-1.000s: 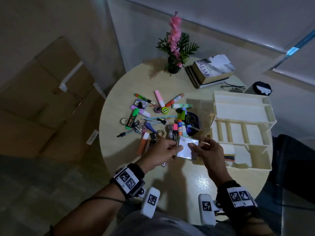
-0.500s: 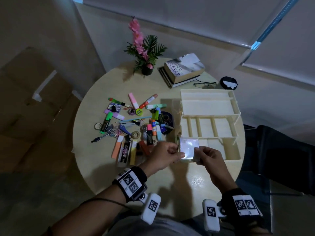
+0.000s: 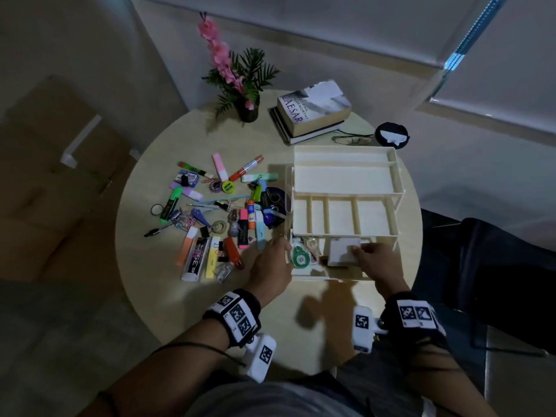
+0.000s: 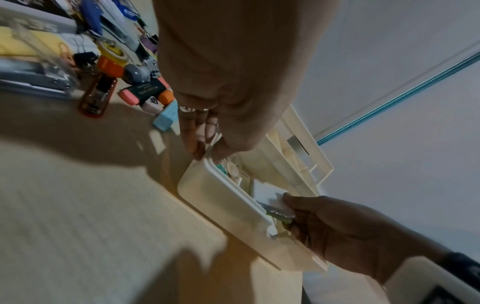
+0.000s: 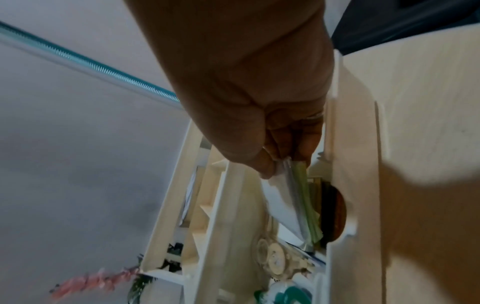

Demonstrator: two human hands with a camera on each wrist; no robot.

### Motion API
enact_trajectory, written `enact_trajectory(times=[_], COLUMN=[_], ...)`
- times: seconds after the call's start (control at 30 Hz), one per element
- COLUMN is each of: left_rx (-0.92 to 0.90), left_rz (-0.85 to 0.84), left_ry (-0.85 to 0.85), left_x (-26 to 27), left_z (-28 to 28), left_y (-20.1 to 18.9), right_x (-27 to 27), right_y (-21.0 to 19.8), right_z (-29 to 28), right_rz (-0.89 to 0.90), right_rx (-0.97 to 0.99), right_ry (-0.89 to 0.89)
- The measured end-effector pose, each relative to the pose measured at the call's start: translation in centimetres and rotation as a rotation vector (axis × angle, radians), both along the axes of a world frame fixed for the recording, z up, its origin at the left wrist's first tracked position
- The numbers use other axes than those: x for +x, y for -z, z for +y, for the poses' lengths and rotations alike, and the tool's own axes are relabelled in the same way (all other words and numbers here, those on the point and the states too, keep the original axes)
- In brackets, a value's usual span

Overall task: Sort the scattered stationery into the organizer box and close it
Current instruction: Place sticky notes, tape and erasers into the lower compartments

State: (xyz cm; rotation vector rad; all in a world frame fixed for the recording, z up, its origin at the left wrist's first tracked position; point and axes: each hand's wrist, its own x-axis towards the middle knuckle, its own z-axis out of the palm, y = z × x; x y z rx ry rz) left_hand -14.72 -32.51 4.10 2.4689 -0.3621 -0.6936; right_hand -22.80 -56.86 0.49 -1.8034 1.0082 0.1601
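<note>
1. I see the right hand [image 3: 374,260] over the lowest, nearest tier of the organizer box [image 3: 346,182], thumb and fingers pinching a flat packet [image 3: 343,251].
2. In the right wrist view the packet [image 5: 285,205] shows a white face with thin green strips along one edge. It hangs tilted, its lower end down inside the near compartment.
3. I see the left hand [image 3: 272,266] at the box's near left corner, fingers nearly straight and holding nothing. In the left wrist view its fingertips [image 4: 197,148] rest at the rim of the lowest tier; I cannot tell whether they press on it.
4. The organizer box stands open on the right half of the round surface [image 3: 168,296]. Its tiers are stepped: an undivided tray farthest away, a tray with narrow dividers in the middle, the lowest tier nearest me.
5. The lowest tier's left compartment holds a green-and-white tape dispenser [image 3: 299,257] and a smaller roll beside it.
6. The scattered stationery [image 3: 216,218] lies left of the box: highlighters, markers, binder clips, tape rolls and glue sticks, many touching or overlapping.
7. At the far edge of the surface are a potted plant [image 3: 240,82] with pink flowers, stacked books [image 3: 313,109] and eyeglasses [image 3: 350,139].
</note>
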Motion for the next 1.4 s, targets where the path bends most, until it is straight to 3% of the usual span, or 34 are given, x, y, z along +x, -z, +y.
enact_trajectory(times=[0.23, 0.53, 0.73, 0.93, 1.03, 1.2, 1.4], left_rx=[0.015, -0.003, -0.019, -0.165, -0.116, -0.034, 0.059], left_rz=[-0.071, -0.077, -0.105, -0.178, -0.256, -0.149, -0.147], left_ry=[-0.031, -0.041, 0.031, 0.019, -0.048, -0.175, -0.039], left_x=[-0.4, -0.4, 0.1, 2.7, 7.1, 15.3, 19.1], left_z=[-0.1, 0.0, 0.5, 3.5, 5.3, 5.6, 2.8], left_y=[0.2, 0.7, 0.8, 1.2, 0.6, 0.7, 1.9], right_x=[2.6, 2.6, 2.3, 1.8, 1.5, 3.0, 3.3], right_y=[4.4, 5.7, 6.8, 0.7, -1.4, -4.6, -4.0], right_z=[0.6, 0.2, -0.2, 1.9, 3.7, 8.0, 10.6], right_rz=[-0.046, 0.039, 0.042, 0.162, 0.146, -0.106, -0.173], right_rx=[0.161, -0.036, -0.026, -0.277, -0.427, -0.375, -0.336], right_ry=[0.141, 0.168, 0.123, -0.140, -0.306, -0.459, -0.569])
